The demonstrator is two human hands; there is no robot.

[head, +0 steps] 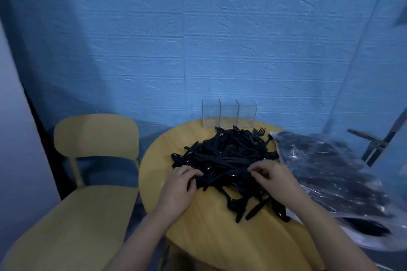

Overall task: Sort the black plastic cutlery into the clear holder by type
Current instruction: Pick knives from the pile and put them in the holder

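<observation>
two bare forearms come in from the bottom edge and reach over a round wooden table (204, 237). left hand (179, 185) lies at the near left edge of one big heap of black cutlery (224, 160), with its fingers curled down on some pieces; if they really grip a piece i cannot tell. right hand (268, 174) is at the near right side of the heap, and its thumb and first fingers are pressed together in a pinch on a thin black piece at the top of the heap. the heap fills the middle of the table; the pieces are too many and too tangled to count. spoons show at the left and near edges, and one fork (262, 131) stands out at the far side. behind the heap, at the far edge of the table, stands one clear holder (229, 114) with three compartments side by side, and no cutlery shows inside them. on the right, partly over the table edge, lies one clear plastic bag (330, 171) with more black cutlery inside. one wooden chair (94, 138) stands to the left of the table.
</observation>
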